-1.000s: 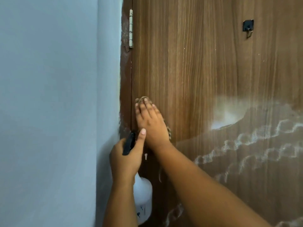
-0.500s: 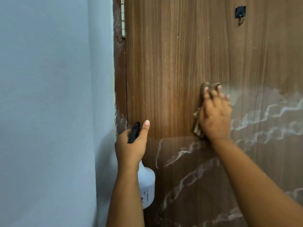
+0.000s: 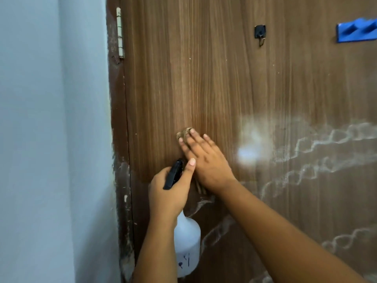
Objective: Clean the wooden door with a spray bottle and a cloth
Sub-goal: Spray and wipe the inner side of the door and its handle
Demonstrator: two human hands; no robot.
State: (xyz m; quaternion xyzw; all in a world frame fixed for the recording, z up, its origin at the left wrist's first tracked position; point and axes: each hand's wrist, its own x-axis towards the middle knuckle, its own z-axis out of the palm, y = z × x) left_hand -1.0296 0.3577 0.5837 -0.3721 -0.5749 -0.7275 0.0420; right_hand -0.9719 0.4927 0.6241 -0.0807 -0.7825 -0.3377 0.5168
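Above the hands (image 3: 206,160), a hook (image 3: 260,34), blue rack (image 3: 356,31).

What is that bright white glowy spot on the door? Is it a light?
In the head view, the glowing patch looks like glare, light bouncing off the shiny wet brown wooden door; the soapy white streaks beside it look hazy. The right hand pressing the tan cloth is slightly blurred, while the blue plastic hook rack looks bent near the picture's edge.

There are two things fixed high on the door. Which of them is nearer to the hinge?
The small black hook is nearer to the hinge. The blue rack sits farther right, at the picture's edge, and is wider with several pegs.
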